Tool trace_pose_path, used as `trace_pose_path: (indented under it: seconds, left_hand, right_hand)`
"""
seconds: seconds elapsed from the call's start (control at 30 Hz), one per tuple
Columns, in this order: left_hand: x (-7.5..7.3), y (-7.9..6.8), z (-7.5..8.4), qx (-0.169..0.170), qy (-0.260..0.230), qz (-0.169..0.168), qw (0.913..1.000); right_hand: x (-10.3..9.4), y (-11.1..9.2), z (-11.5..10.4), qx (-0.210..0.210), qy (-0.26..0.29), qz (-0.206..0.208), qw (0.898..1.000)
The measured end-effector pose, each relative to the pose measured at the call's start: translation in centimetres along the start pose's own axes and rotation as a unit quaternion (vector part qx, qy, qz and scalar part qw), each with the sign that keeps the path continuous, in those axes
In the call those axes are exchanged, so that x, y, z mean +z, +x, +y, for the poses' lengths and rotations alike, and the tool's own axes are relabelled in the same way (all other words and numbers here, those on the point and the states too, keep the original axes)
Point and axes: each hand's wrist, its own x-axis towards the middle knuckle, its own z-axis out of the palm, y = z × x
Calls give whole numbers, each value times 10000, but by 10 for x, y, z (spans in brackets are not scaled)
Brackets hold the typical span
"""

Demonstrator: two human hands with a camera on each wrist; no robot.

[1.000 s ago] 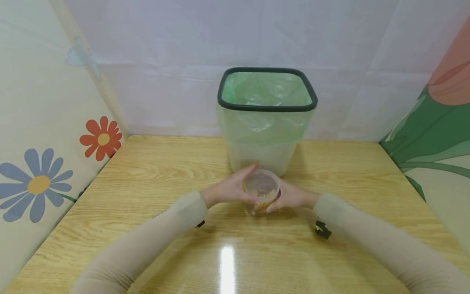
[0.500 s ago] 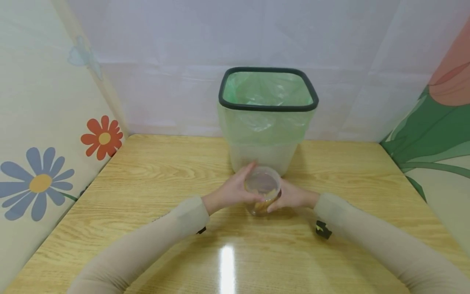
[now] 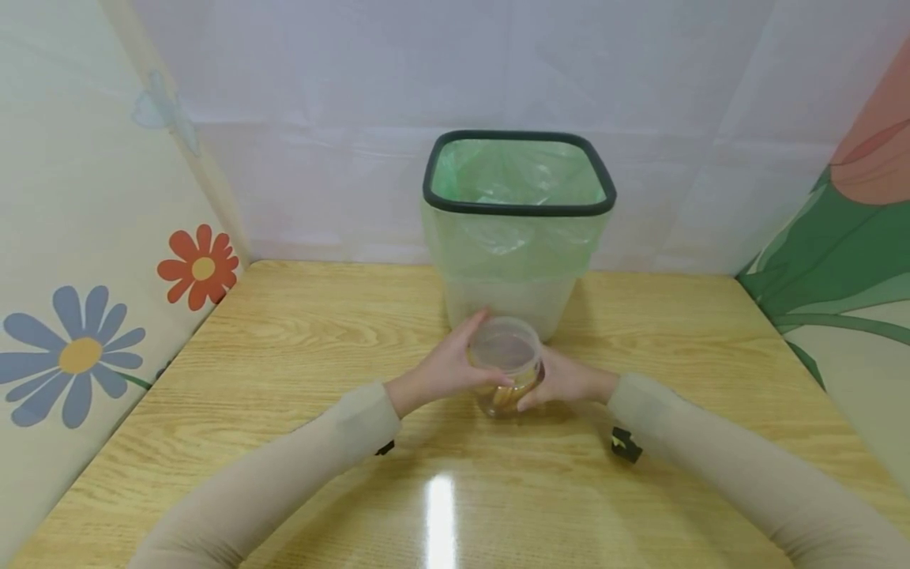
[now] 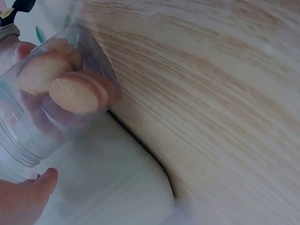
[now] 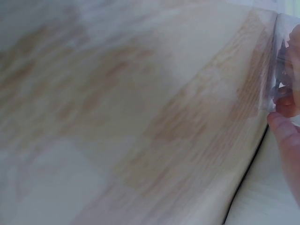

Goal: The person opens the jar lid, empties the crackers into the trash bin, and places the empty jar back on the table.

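Observation:
A clear plastic jar (image 3: pixel 490 407) stands on the table in front of the bin. Several round golden-brown biscuits (image 4: pixel 75 93) lie inside it. My right hand (image 3: pixel 567 379) grips the jar's body from the right, and its fingers show through the clear wall in the left wrist view. Held from the left side by my left hand (image 3: pixel 449 365), the clear round lid (image 3: pixel 506 348) is at the jar's top. The jar's threaded neck (image 4: pixel 18 145) shows in the left wrist view, with the left fingers (image 4: pixel 44 183) just beyond it.
A bin (image 3: pixel 498 300) with a green liner (image 3: pixel 512 245) and a black rim (image 3: pixel 519 209) stands directly behind the jar. The wood-grain table (image 3: pixel 341 316) extends around both. Flower-patterned cloth (image 3: pixel 78 197) hangs at the left.
My left hand and the lid have risen slightly, and more of the jar's body and biscuits shows below the lid. The right hand and the bin have stayed in place.

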Motion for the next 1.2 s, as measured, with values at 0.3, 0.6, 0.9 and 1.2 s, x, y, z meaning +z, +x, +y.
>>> trace_pose_path:
  seconds: [0.3,0.6,0.9,1.2]
  left_hand:
    - [-8,-7,-2,8,77,98,9999]
    - [-12,-13,-8,89,91,148,9998]
    - [-21,-19,-10,41,-61,257,9996]
    - [-26,-25,-15,-52,17,326,9995]
  right_hand:
    - [1,0,-1,84,234,44,9997]
    - [1,-1,-1,234,113,82,9996]
    - [0,1,-2,-2,156,-16,9999]
    - [-1,0,0,18,42,-44,10000]
